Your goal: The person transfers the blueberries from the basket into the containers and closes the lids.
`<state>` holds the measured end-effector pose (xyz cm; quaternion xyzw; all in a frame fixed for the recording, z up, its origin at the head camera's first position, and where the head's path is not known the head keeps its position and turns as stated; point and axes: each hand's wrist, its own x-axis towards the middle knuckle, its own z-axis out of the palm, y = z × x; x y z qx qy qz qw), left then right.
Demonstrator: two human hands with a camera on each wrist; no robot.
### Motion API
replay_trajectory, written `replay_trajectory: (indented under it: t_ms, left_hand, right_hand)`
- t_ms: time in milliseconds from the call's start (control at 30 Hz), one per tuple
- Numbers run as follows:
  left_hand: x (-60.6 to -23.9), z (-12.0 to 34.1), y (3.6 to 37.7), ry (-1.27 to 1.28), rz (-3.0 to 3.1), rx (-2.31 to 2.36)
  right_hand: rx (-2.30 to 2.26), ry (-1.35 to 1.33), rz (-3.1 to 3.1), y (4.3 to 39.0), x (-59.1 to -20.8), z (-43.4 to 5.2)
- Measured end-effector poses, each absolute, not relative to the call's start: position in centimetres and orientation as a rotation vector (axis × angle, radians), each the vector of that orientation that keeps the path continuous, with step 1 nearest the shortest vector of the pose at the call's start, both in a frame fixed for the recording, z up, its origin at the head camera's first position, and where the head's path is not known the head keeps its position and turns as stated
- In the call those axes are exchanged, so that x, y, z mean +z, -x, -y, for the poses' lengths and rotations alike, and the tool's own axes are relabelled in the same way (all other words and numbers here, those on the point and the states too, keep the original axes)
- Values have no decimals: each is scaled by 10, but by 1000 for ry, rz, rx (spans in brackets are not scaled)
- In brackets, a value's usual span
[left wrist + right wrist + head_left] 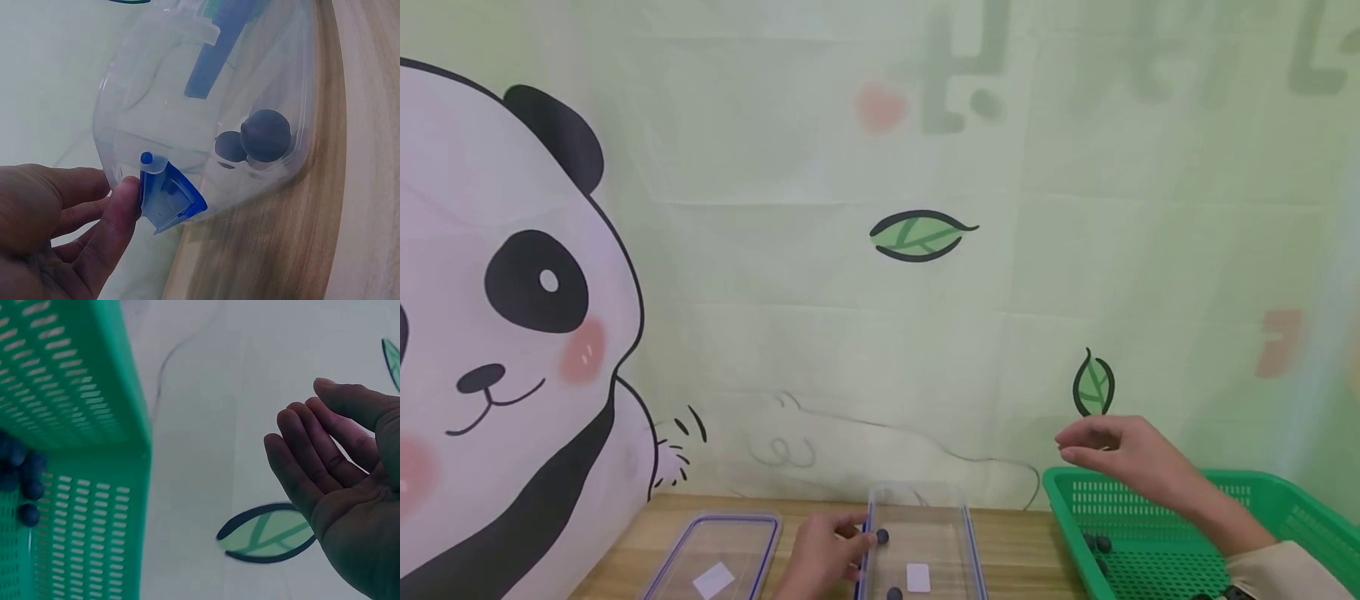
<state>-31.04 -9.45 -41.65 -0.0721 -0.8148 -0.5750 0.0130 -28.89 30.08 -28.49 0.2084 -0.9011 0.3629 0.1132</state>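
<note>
My left hand [823, 550] pinches the left rim of a clear plastic container [936, 533] between thumb and fingers. The left wrist view shows its thumb beside a blue clip [169, 197] at the container's corner. Dark round balls [882, 537] lie inside the container, along with a white label. Raised above the left part of a green basket [1307, 508], my right hand [1127, 458] has its thumb and fingers apart. In the right wrist view its palm faces the camera, with nothing in it. Several dark balls [28, 514] sit in the basket.
Left of the container, a clear lid [730, 537] with a blue seal and a white label [713, 581] lies on the wooden table [1030, 554]. Behind the table hangs a pale green backdrop [775, 250] printed with a panda and leaves.
</note>
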Motion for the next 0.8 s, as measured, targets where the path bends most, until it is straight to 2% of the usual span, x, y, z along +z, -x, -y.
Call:
replay_trajectory:
  t_ms: [500,800]
  left_hand:
    - [-417,94,310,202,2539,-1815]
    - [-418,95,310,232,2529,-1810]
  right_hand:
    - [984,-477,2810,319,-324,-352]
    - [938,-546,2920,332,-359,-373]
